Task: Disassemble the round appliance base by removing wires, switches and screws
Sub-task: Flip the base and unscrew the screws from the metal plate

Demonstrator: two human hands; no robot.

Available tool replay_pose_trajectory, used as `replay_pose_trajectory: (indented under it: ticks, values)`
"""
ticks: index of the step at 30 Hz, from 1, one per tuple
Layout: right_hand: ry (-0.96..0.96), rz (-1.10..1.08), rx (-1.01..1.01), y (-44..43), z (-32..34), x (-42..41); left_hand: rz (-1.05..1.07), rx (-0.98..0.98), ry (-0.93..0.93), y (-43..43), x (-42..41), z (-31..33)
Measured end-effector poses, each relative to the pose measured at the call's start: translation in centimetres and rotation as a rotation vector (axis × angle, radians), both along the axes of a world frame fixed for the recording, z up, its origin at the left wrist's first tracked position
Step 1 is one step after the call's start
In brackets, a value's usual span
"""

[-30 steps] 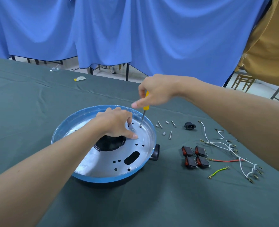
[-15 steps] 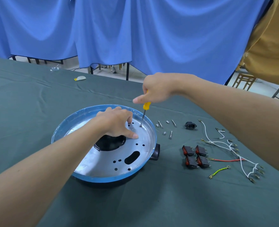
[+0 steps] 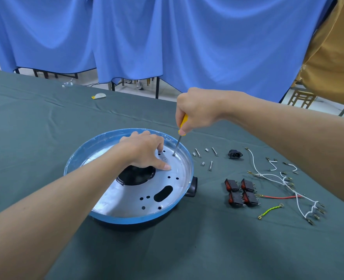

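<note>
shiny metal base plate [image 3: 130, 197], matt green tablecloth [image 3: 187, 249], glossy black plastic switches [image 3: 240, 191]

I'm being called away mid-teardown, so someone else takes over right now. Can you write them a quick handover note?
Right hand grips the yellow-handled screwdriver, its tip set in a screw spot near the far right edge of the round appliance base.
Left hand presses on the base's metal plate, thumb flat.
Done: four rocker switches, power socket, white wire harness, red wire, yellow-green wire and loose screws lie on the cloth right of the base.
Left: the screw under the tip. I cannot tell whether others remain.
</note>
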State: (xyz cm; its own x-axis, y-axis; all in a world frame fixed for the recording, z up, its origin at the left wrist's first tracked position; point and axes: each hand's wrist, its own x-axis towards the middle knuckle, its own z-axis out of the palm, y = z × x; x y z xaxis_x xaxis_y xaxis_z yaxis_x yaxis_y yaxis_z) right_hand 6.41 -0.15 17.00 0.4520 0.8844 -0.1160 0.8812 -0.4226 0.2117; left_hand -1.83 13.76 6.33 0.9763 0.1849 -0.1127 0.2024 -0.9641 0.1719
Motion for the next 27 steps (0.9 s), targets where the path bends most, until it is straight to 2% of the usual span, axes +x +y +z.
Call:
replay_pose_trajectory:
  ticks: [16, 22, 24, 27]
  values:
    - [-0.080, 0.287, -0.083, 0.3, -0.1, 1.1, 0.007, -0.004, -0.003, -0.1, -0.1, -0.2]
    - [0.044, 0.123, -0.016, 0.2, -1.0, 0.0, 0.012, -0.008, 0.000, -0.2, -0.1, -0.1]
    - [0.034, 0.007, 0.015, 0.5, -1.2, -0.1, 0.007, -0.002, -0.010, -0.1, -0.2, -0.1]
    - [-0.029, -0.103, -0.086, 0.9, -0.7, -0.1, -0.002, 0.048, -0.053, -0.1, -0.5, -0.5]
